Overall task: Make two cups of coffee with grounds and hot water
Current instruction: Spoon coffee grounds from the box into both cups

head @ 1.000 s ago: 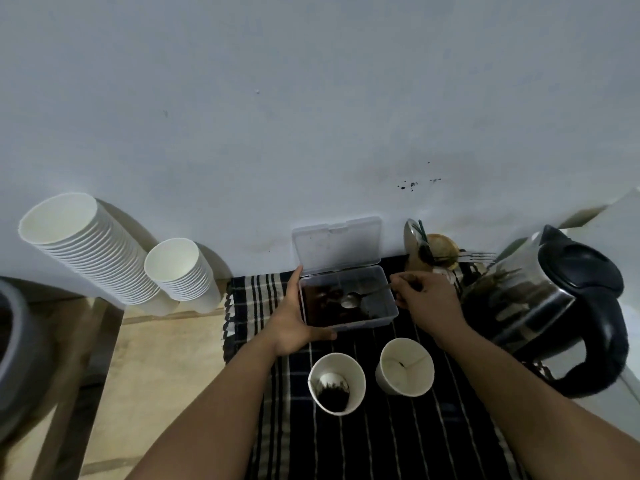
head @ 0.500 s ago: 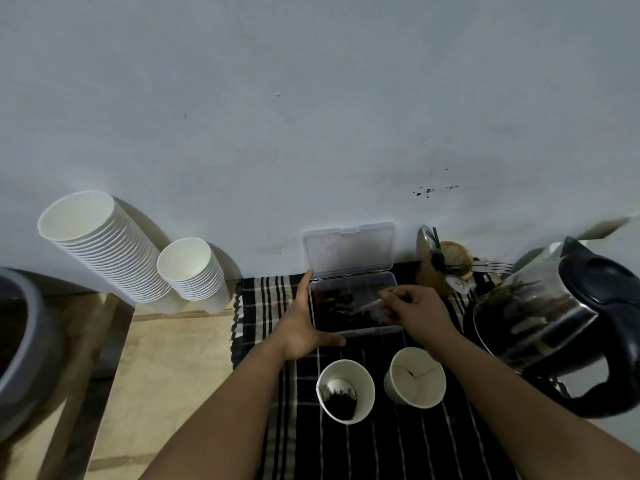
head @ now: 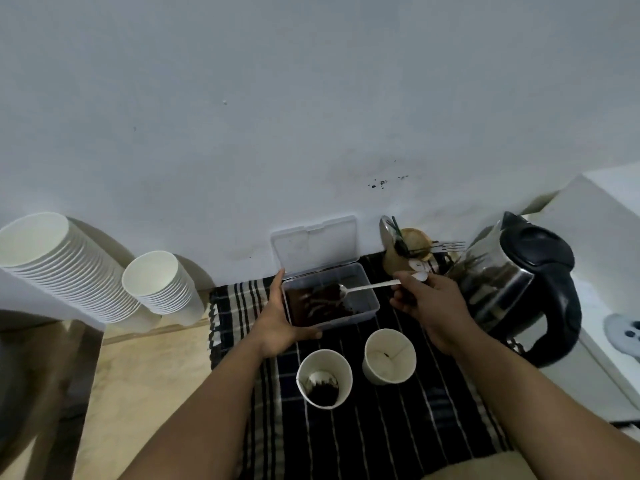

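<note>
While the left hand point(head: 277, 325) braces the clear plastic tub point(head: 330, 296) — thumb along its near edge, fingers pressed together against the side, probably so it won't skid on the striped cloth point(head: 398, 431) — the right hand point(head: 427, 306) pinches a thin metal spoon point(head: 363, 289) by its handle tip, bowl heaped with dark grounds inside the tub. One paper cup point(head: 325, 378) already holds grounds; its neighbour point(head: 389, 356) is nearly bare (just a speck). A shiny steel kettle point(head: 516, 285) waits at right.

striped cloth point(head: 381, 427), stacked paper cups point(head: 69, 271), utensil holder point(head: 412, 247)
</note>
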